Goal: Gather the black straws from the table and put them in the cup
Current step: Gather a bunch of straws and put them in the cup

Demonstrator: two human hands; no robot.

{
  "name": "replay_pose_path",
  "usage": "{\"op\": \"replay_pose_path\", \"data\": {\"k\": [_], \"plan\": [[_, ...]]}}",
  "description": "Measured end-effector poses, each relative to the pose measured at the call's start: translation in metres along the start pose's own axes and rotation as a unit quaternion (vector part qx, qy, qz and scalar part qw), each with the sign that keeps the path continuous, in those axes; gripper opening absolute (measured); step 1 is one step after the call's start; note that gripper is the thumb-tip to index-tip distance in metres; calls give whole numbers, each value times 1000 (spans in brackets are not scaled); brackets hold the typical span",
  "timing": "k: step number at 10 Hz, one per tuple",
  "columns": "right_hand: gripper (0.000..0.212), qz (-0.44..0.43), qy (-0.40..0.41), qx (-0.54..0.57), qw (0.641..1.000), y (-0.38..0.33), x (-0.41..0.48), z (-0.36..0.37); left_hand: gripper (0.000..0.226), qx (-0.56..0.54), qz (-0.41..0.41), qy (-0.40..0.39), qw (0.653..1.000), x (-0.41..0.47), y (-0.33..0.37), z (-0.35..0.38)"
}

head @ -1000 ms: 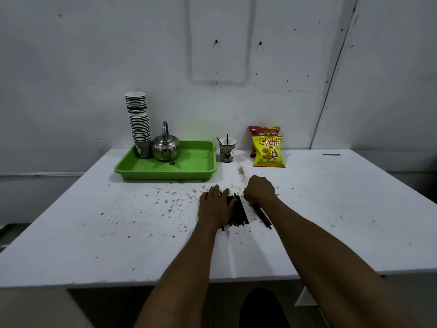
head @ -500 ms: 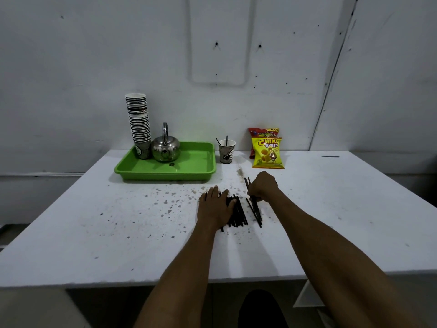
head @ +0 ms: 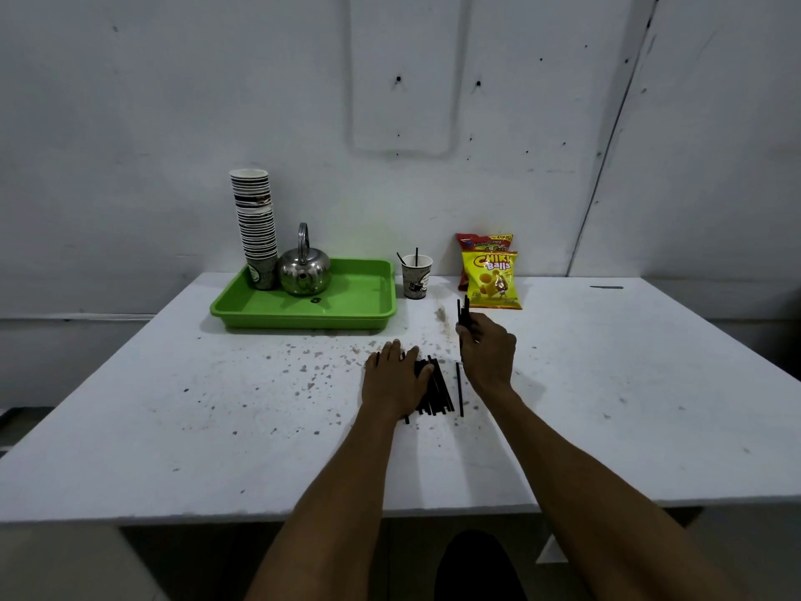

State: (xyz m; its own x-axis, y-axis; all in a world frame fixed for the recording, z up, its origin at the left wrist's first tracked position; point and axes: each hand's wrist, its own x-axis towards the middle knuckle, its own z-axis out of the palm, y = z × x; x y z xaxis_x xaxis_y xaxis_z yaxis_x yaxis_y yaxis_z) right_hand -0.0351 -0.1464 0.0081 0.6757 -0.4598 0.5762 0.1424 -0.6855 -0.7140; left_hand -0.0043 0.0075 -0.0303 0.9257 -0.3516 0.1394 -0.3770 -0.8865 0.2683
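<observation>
A bundle of black straws (head: 435,390) lies on the white table (head: 173,405) in front of me. My left hand (head: 396,379) rests flat on the bundle's left part, palm down. My right hand (head: 487,351) is raised just right of the pile and is shut on a few black straws (head: 463,310) that stick up from my fingers. One loose black straw (head: 459,390) lies between the pile and my right wrist. A paper cup (head: 416,275) stands at the back beside the tray, with two straws in it.
A green tray (head: 346,305) at the back left holds a steel kettle (head: 304,271) and a tall stack of paper cups (head: 255,223). Two snack bags (head: 490,275) lean at the wall right of the cup. Dark specks dot the tabletop.
My right hand has closed on a few straws, lifted them off the table and moved forward and up. My left hand has stayed on the pile.
</observation>
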Motion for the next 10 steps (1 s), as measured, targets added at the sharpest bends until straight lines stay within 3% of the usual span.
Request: {"op": "replay_pose_path", "data": {"k": [4, 6, 8, 10], "plan": [[12, 48, -1, -16, 999, 8, 0, -7, 62, -2, 6, -3, 1000, -2, -2, 0], [12, 6, -5, -61, 998, 8, -3, -6, 63, -4, 6, -5, 1000, -2, -2, 0], [13, 19, -36, -97, 994, 11, -1, -6, 61, -13, 0, -26, 1000, -4, 0, -4], [17, 35, -59, -143, 987, -3, 13, -16, 64, -85, 1, -28, 996, -5, 8, -29]]}}
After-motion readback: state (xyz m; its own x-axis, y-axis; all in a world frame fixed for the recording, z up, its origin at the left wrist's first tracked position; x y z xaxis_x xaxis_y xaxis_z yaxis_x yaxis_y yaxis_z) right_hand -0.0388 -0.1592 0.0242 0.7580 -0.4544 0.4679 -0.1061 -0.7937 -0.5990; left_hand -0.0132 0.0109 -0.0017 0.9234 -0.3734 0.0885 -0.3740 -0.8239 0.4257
